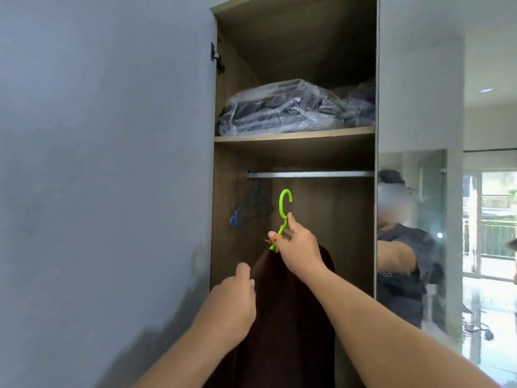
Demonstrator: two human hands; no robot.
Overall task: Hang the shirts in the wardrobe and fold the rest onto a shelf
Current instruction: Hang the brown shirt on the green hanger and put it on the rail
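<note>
— Two hands on one shirt: the right hand (pixel 298 243) pinches the neck of the green hanger (pixel 284 214), and the left hand (pixel 237 298) grips the shoulder of the dark brown shirt (pixel 285 317).

— Where is it now?

— Inside the open wardrobe (pixel 296 23), its hook below the rail (pixel 310 174) and not yet on it.

— How would you hang it well?

— Lift until the hook clears the rail, then lower it on, right of the blue hangers (pixel 251 211). I'd steady the shoulder until the hook catches.
</note>
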